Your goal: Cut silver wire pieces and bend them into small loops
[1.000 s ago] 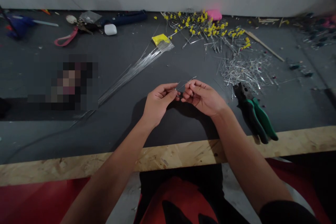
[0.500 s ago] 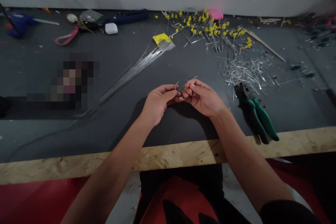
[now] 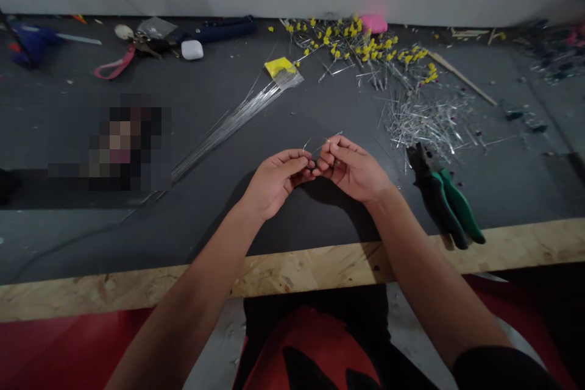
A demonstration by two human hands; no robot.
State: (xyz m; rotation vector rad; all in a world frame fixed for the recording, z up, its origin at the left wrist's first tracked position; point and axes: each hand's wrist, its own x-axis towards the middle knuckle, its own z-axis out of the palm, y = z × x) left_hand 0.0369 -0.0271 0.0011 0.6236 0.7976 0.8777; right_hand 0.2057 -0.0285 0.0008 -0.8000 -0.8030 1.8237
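Note:
A thin silvery wire [image 3: 315, 139], bent into a loop, runs between my two hands above the dark table. My left hand [image 3: 280, 178] pinches one side of it between thumb and fingers. Opposite, my right hand [image 3: 353, 166] is closed on the other side, with a short end poking out past the index finger. The fingertips of both hands nearly meet, and the lower part of the loop is partly hidden by them. Pliers [image 3: 442, 198] with black and green handles lie to the right of my right hand.
A bundle of straight wires [image 3: 242, 116] with a yellow tag [image 3: 280, 66] lies left of centre. Wires with yellow tips [image 3: 365, 42] are heaped at the back, near cut wire pieces [image 3: 425, 122] and a wooden stick [image 3: 461, 78]. Keys [image 3: 146, 47] and a white case [image 3: 192, 49] sit back left.
My left hand has shifted very slightly left and the wire loop has tilted a little. Both hands keep their hold; the things on the table have stayed put.

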